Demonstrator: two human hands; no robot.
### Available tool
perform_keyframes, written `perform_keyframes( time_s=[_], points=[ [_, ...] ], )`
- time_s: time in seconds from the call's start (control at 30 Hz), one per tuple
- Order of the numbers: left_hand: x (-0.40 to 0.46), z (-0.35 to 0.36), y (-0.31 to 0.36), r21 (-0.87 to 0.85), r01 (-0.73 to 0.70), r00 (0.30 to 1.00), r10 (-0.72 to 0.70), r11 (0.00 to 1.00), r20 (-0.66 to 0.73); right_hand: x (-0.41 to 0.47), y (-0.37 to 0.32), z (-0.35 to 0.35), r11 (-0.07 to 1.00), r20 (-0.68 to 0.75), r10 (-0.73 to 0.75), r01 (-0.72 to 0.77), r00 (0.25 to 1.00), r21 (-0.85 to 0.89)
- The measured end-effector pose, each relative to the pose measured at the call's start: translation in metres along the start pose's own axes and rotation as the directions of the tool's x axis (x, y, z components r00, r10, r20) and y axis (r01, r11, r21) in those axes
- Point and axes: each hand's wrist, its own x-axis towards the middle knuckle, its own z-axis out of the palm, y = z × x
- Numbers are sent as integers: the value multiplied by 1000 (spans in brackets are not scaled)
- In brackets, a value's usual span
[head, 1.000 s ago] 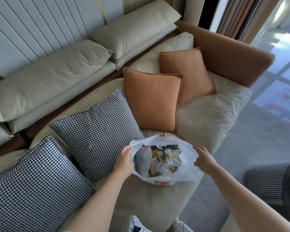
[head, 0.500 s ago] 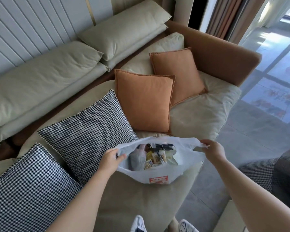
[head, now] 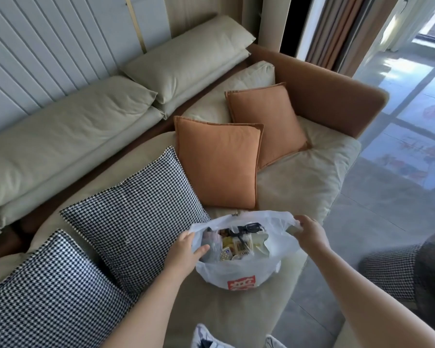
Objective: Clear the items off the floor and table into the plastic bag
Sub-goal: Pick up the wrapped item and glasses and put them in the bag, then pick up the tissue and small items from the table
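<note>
The plastic bag [head: 239, 270] is sitting on the front edge of the sofa seat [head: 299, 187], just beside the near checked cushion [head: 136, 217], with an orange cushion [head: 217, 164] standing behind it. Both hands are working its mouth. The left hand [head: 183, 252] is pressing against the left rim with its fingers [head: 202, 249] curling over the edge into the opening, gripping the plastic. The right hand [head: 309, 231] is pinching the right rim, its fingers closed on a fold of it and pulling outward.

Compared with a second ago, the right side is being drawn further out and up, so the mouth is standing wider and the bag is slumping less. Packets and wrappers [head: 236, 243] are showing inside, filling it to about half its depth.

That suggests the collecting is largely done, or that the bag is being readied for another item; no table and no loose litter are in view, so how much remains cannot be told. The thin plastic will likely collapse shut if either hand is letting go.
</note>
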Motion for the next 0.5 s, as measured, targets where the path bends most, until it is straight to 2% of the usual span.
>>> perform_keyframes(
  time_s=[0.1, 0.2, 0.37, 0.5],
  points=[
    [3, 1, 2, 91, -31, 1000, 31, 995, 5, -6, -7, 5, 992, 35, -39, 43, 999, -120],
    [5, -2, 3, 130, -41, 999, 40, 991, 14, -11, -14, 10, 983, 52, -71, 78, 996, -164],
    [3, -16, 0, 110, -67, 997, 69, 992, -16, -28, -19, 14, 984, 36, -80, 84, 996, -155],
    [-8, -27, 1, 54, -113, 989, 117, 992, -92, -49, -17, 16, 990, 25, -70, 73, 997, -118]
  ],
)
